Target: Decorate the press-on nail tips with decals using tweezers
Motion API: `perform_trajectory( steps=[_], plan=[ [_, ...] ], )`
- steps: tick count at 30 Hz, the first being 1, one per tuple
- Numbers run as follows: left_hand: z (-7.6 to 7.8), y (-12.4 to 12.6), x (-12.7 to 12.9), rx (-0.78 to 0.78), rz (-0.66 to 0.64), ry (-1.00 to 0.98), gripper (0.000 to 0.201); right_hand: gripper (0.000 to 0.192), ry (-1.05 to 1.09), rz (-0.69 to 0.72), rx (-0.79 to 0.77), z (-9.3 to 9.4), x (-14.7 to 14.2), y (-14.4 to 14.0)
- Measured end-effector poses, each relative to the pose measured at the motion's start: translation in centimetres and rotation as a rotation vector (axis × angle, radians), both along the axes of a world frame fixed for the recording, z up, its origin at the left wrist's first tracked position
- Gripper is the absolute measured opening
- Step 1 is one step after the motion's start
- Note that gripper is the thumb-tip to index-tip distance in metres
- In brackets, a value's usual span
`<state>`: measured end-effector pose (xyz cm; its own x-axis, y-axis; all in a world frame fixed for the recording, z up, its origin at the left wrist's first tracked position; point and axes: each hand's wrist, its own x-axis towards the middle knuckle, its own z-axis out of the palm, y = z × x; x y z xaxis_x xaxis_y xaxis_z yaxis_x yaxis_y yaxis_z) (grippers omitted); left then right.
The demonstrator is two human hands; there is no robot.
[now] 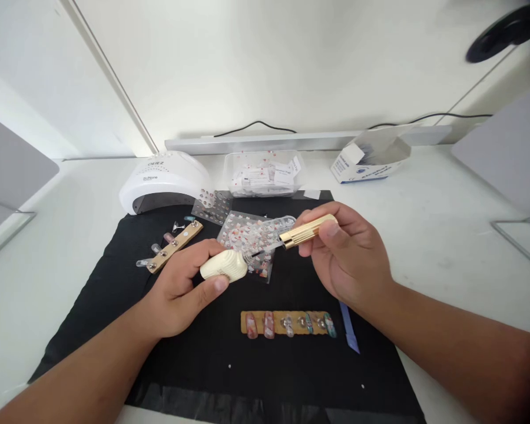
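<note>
My left hand (189, 282) is closed around a cream nail polish bottle (224, 267), which lies tilted with its neck toward the right. In my right hand (348, 253) is the gold brush cap (307, 231), gripped between thumb and fingers. Its brush points down-left, with the dark tip at the bottle's mouth; I cannot tell whether the tip is just inside. Behind the brush lie clear nail sticker sheets (247, 232). Nearer to me, a wooden strip (278, 323) carries several decorated false nails in red, clear and teal.
A second wooden nail stand (181, 244) lies at the left, before a white nail lamp (163, 176). Behind the black mat (194, 359) are a clear tub of packets (265, 174) and an opened alcohol pad box (371, 159). A blue-purple strip (348, 330) lies below my right hand.
</note>
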<state>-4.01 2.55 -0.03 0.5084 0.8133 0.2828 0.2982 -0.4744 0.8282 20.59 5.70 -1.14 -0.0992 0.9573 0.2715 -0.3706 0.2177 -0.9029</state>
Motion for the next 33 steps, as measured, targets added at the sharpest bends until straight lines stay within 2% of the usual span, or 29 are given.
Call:
perform_trajectory(
  steps=[5, 12, 17, 23, 25, 29, 33],
  plan=[
    [0.3, -0.2, 0.2, -0.008, -0.012, 0.039, 0.007, 0.02, -0.048, -0.003, 0.02, 0.1, -0.1, -0.4],
    [-0.2, 0.1, 0.8, -0.027, -0.049, 0.096, 0.01, 0.007, -0.249, 0.052, 0.203, 0.1, -0.3, -1.2],
    [-0.2, 0.0, 0.9, -0.013, -0.03, 0.107, 0.013, 0.013, -0.279, -0.002, 0.177, 0.2, -0.4, -1.1],
    [-0.1, -0.1, 1.6, -0.047, -0.007, 0.105, 0.016, 0.019, -0.4, 0.025, 0.33, -0.2, -0.3, -0.8],
    [-0.1, -0.1, 1.9, -0.072, 0.006, 0.103, 0.017, 0.019, -0.415, 0.013, 0.323, -0.3, -0.5, -0.7],
    [0.0, -0.2, 2.2, -0.112, 0.035, 0.084, 0.017, 0.033, -0.443, 0.005, 0.241, -0.5, -0.8, -0.6],
    [0.0, -0.3, 2.2, -0.149, 0.052, 0.029, 0.018, 0.052, -0.48, 0.056, 0.243, -0.7, -0.7, -0.5]
  ],
)
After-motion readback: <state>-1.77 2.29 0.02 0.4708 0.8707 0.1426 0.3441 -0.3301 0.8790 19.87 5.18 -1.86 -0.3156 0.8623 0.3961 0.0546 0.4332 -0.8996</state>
